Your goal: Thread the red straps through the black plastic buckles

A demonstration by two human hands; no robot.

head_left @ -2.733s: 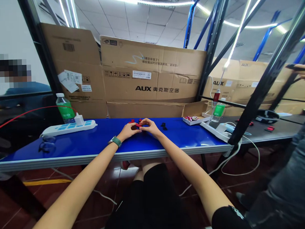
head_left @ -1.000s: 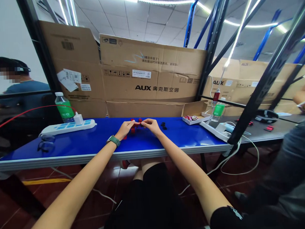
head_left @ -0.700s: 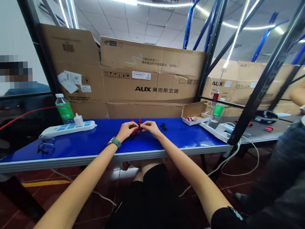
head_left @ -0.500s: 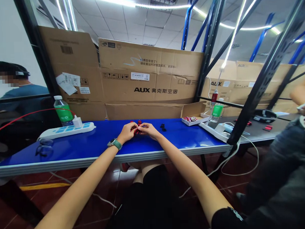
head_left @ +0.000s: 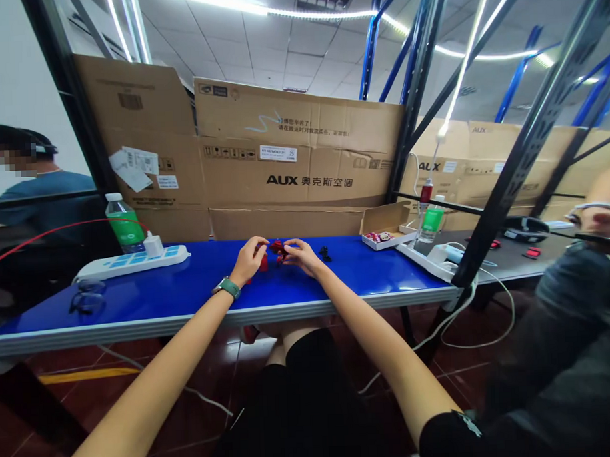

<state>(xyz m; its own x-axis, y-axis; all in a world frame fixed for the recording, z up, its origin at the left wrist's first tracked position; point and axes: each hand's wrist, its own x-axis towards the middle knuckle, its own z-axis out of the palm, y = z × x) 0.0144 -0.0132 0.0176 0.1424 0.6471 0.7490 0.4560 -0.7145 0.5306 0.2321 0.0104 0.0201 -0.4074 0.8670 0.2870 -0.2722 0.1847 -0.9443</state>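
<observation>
Both my hands rest on the blue table [head_left: 187, 292] near its far middle. My left hand [head_left: 248, 259], with a green watch on its wrist, has its fingers curled beside a small red piece [head_left: 263, 263]; whether it grips that piece I cannot make out. My right hand [head_left: 298, 256] pinches a small red part [head_left: 277, 248] with its fingertips. A small black part [head_left: 325, 254] lies on the table just right of my right hand.
A white power strip [head_left: 131, 262] and a green bottle [head_left: 121, 223] stand at the left, with clear glasses [head_left: 85, 299] nearer. An open cardboard box [head_left: 385, 226] of small parts sits at the right. Cardboard cartons wall the back. Other people sit at far left and right.
My hands, earlier pinched together over the red parts, have drawn slightly apart; the right one now holds a red part a little higher. The view has tilted slightly.
</observation>
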